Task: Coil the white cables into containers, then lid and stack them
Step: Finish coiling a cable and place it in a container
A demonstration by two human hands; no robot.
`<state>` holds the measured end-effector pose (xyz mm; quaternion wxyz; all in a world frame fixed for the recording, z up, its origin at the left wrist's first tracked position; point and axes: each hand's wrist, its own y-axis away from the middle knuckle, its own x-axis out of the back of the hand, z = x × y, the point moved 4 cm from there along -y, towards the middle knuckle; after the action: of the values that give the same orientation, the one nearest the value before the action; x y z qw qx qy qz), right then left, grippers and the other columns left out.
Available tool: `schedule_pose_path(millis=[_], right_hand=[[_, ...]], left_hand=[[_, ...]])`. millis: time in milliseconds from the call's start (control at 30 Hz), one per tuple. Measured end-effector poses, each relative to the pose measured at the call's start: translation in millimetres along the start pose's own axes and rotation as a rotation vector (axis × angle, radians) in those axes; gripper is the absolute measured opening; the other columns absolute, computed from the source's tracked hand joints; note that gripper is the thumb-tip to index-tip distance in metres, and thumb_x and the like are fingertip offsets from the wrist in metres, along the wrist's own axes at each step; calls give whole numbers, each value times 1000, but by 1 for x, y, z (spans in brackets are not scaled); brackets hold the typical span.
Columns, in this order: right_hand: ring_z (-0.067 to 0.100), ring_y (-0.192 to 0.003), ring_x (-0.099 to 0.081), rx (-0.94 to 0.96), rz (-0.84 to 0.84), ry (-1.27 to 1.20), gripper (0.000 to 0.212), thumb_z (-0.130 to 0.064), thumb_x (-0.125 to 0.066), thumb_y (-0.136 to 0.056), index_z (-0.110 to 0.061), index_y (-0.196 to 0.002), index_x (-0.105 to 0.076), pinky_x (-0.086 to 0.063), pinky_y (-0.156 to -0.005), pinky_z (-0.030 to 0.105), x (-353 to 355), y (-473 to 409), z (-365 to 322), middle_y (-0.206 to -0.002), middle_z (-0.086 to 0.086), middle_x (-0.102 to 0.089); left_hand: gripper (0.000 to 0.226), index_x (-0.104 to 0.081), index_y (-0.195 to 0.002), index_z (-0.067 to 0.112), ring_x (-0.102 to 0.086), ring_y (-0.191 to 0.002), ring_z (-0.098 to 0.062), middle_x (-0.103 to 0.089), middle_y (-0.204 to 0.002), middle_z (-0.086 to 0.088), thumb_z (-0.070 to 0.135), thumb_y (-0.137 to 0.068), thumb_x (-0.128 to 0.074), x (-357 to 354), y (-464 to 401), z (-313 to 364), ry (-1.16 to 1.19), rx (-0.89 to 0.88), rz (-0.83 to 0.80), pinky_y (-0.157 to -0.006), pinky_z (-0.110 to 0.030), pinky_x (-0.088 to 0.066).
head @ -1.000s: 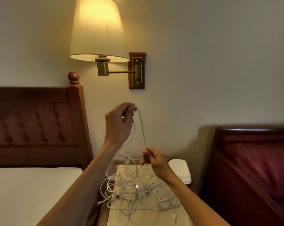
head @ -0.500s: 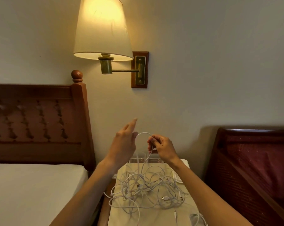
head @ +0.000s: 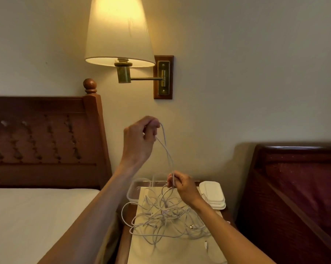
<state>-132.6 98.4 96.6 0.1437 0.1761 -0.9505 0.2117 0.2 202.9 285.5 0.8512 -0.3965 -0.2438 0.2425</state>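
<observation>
The left hand [head: 140,141] pinches a loop of white cable [head: 165,147] raised above the bench [head: 179,252]; the right hand [head: 181,187], lower, pinches the same strand just over the tangle of cables [head: 166,218]. This looks like the coiling step, early on: the clear containers [head: 137,189] and stacked lids [head: 213,195] wait behind. Next, another loop must be drawn free without snagging the tangle.

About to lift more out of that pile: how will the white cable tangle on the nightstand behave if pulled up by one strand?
Probably floppy: the strand sags between the left hand and right hand. Likely to snag, since the cable tangle loops cross many times. It looks light, so neighbouring loops may drag along, perhaps off the nightstand edge.
</observation>
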Motion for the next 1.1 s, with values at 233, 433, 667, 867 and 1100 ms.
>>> schedule_pose_path(millis=[233, 433, 667, 867, 1100], right_hand=[[11, -75, -68, -131, 176, -32, 19, -16, -65, -92, -21, -75, -73, -53, -74, 23, 34, -29, -15, -78, 0, -75], [19, -75, -71, -81, 82, -109, 10, -12, -67, -89, -17, -84, -73, -60, -72, 29, 47, -37, -57, -78, 5, -74], [19, -68, -70, 55, 63, -62, 9, -11, -70, -87, -11, -93, -77, -59, -69, 29, 41, -25, -63, -75, 7, -75], [19, -67, -65, 31, 56, -113, 17, -5, -59, -94, -6, -84, -73, -59, -77, 44, 31, -5, -29, -73, 12, -70], [31, -85, -65, -132, -41, -499, 18, 8, -48, -95, 2, -99, -64, -56, -88, 40, 36, -5, -34, -82, 15, -67]], left_hand=[[20, -73, -96, 14, -66, -85, -20, -71, -89, -4, 8, -96, -54, 30, 2, -55, -332, 244, -173, -73, -28, -48], [50, -49, -140, 12, -61, -107, -27, -59, -130, -10, -2, -93, -52, 4, 31, -59, -470, 83, -205, -92, -34, -49], [22, -69, -113, 7, -66, -93, -26, -64, -113, -9, 8, -94, -58, -48, 27, -61, -370, -149, -566, -74, -24, -51], [10, -73, -87, 4, -66, -74, -21, -66, -90, -8, -3, -87, -65, -35, -4, -30, -428, -397, -355, -66, -31, -56], [10, -65, -90, 5, -63, -73, -25, -63, -91, -8, -2, -92, -57, -7, 0, -57, -421, -308, -179, -65, -42, -55]])
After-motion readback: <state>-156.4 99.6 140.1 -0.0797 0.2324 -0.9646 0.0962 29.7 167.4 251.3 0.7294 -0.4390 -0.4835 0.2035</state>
